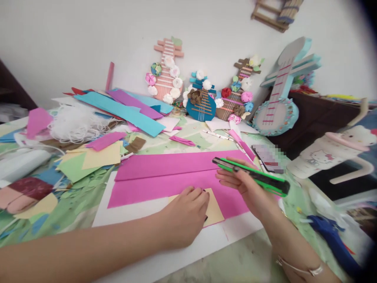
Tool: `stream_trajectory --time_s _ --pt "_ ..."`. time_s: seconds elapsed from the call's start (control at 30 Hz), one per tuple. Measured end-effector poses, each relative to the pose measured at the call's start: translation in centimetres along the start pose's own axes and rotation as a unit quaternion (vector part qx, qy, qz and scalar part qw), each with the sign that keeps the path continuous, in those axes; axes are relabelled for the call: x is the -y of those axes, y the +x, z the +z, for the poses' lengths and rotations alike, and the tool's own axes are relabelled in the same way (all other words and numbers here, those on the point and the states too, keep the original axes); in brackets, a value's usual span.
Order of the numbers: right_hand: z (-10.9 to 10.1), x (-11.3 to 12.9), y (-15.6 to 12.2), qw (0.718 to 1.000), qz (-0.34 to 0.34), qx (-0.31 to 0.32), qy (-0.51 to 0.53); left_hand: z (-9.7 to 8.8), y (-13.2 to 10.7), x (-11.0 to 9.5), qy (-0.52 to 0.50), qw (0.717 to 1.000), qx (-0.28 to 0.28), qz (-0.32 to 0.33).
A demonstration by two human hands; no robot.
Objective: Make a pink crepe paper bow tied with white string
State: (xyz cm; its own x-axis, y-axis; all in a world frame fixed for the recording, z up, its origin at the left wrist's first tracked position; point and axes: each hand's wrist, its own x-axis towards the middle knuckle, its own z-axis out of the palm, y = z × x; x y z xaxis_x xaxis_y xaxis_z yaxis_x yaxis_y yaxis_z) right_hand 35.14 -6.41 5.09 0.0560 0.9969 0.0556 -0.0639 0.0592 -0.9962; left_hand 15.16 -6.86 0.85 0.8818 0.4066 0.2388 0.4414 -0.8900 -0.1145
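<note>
My left hand [184, 218] rests palm down with its fingers curled on a cream card piece [214, 212], which lies on a folded pink sheet [176, 177]. The pink sheet is spread over a white board [132, 212]. My right hand [246, 188] hovers just right of the cream piece and grips a green and black utility knife [253, 176], held level with its tip pointing left above the pink sheet.
Paper scraps and sheets in blue, purple, green and yellow [97, 157] litter the table to the left. Several paper string instruments [203, 102] lean on the wall. A phone [268, 158] lies right of the sheet; a blue glue gun [332, 237] sits at right.
</note>
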Motion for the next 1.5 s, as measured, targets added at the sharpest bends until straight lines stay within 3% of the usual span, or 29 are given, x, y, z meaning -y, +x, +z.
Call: stream_trajectory --time_s 0.1,0.23,0.3,0.37,0.47,0.57,0.73,0.93,1.27,1.5 --pt "0.0 0.3 -0.3 0.998 -0.026 -0.005 -0.057 0.2 0.0 0.1 0.011 1.000 -0.004 0.014" --pt "-0.1 -0.2 -0.6 0.982 -0.057 -0.085 -0.161 0.4 0.1 0.2 0.012 1.000 -0.006 0.027" --pt "-0.2 -1.0 -0.6 0.982 -0.051 -0.108 -0.147 0.5 0.0 0.2 0.002 1.000 -0.006 0.018" --pt "-0.4 -1.9 -0.6 0.990 -0.028 -0.095 -0.097 0.6 0.0 0.3 -0.007 1.000 -0.005 0.009" --pt "-0.5 -3.0 -0.5 0.998 0.023 -0.025 -0.049 0.6 -0.1 0.4 -0.020 1.000 -0.002 0.005" --pt "-0.4 -3.3 -0.6 0.997 0.034 0.032 -0.066 0.5 -0.1 0.5 -0.037 0.999 0.009 -0.001" --pt "-0.2 -2.7 -0.8 0.977 -0.039 -0.002 -0.211 0.6 0.0 0.6 -0.040 0.999 0.013 0.000" --pt "0.1 -2.7 -0.5 0.953 -0.127 -0.027 -0.273 0.3 0.0 0.9 -0.082 0.997 0.011 -0.008" --pt "-0.2 -3.7 -0.1 0.942 -0.130 0.033 -0.308 0.2 0.1 1.2 -0.121 0.992 0.010 -0.015" --pt "-0.1 -3.7 -0.2 0.935 -0.134 0.040 -0.327 0.1 0.2 1.1 -0.123 0.992 0.015 -0.018"
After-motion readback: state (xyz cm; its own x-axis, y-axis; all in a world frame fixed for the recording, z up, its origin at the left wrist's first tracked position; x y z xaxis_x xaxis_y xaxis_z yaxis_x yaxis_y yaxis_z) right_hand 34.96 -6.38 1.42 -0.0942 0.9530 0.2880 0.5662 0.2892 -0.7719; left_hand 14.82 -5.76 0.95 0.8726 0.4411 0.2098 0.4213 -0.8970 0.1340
